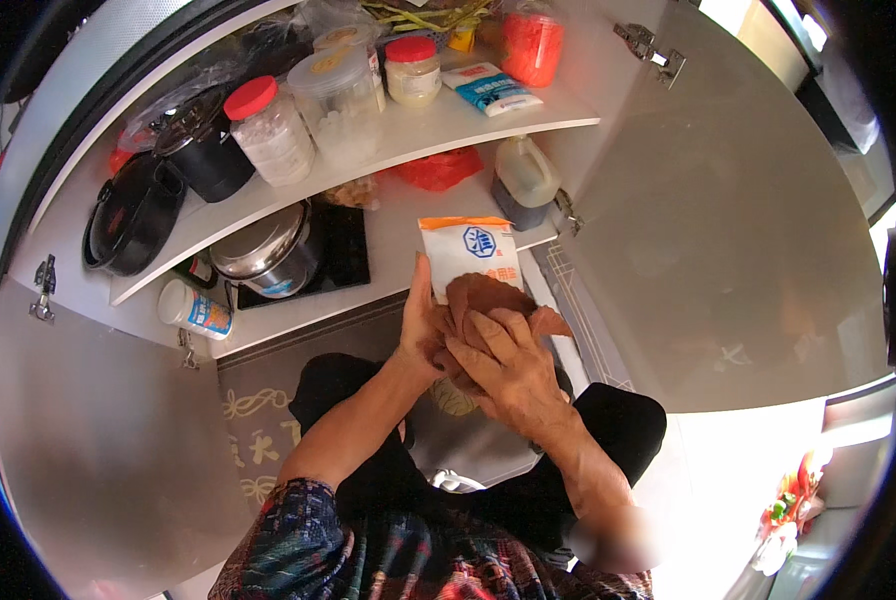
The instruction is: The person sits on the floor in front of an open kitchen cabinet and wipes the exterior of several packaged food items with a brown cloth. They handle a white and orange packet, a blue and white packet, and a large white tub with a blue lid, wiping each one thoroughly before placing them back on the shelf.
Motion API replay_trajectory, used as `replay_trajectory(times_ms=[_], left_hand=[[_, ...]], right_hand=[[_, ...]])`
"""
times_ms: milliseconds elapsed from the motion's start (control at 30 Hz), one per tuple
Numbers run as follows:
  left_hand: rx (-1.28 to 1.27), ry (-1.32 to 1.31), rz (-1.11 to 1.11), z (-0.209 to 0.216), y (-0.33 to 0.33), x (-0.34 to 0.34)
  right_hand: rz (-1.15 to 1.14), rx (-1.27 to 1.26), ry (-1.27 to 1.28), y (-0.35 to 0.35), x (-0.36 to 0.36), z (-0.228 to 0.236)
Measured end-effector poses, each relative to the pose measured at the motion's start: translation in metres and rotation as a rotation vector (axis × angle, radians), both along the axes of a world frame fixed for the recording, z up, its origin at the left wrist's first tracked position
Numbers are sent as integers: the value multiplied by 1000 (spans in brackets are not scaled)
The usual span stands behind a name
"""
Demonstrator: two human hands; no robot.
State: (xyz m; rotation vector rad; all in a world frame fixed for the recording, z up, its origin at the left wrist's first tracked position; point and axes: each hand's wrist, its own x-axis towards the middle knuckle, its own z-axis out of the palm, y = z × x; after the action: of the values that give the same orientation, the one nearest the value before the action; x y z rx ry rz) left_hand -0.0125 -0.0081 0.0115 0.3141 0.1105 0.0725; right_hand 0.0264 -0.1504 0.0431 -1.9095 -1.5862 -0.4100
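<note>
A white packet (468, 250) with an orange top edge and a blue emblem stands upright in front of me, at the cabinet's lower shelf. My left hand (426, 325) is closed around its left side and lower part, the thumb pointing up along the edge. Over the packet's lower front lies a brown cloth (488, 298), bunched and with a loose corner to the right. My right hand (513, 372) grips this cloth, its fingers bent and pressing it against the packet. The packet's bottom is hidden by the cloth and both hands.
The upper shelf (398, 150) bears black pots (208, 150), a red-lidded jar (270, 135), a clear tub (336, 105) and a blue-white packet (493, 90). Below are a steel pot (263, 245), a jug (524, 180) and a white bottle (196, 310). Open doors (718, 230) flank me.
</note>
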Motion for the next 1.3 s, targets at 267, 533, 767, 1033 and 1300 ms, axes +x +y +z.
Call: replay_trajectory(times_ms=[267, 533, 767, 1033, 1300], left_hand=[[-118, -157, -99, 17, -4, -3], [2, -51, -170, 12, -3, -4], [-43, -160, -161, -35, -1, -11], [64, -15, -158, -16, 4, -8], [167, 172, -176, -10, -4, 0]], right_hand=[[186, -82, -23, 6, -2, 17], [457, -218, 331, -10, 2, 16], [-266, 145, 115, 2, 37, 13], [-131, 356, 1307, -12, 42, -13], [-61, 606, 1781, -16, 49, -28]])
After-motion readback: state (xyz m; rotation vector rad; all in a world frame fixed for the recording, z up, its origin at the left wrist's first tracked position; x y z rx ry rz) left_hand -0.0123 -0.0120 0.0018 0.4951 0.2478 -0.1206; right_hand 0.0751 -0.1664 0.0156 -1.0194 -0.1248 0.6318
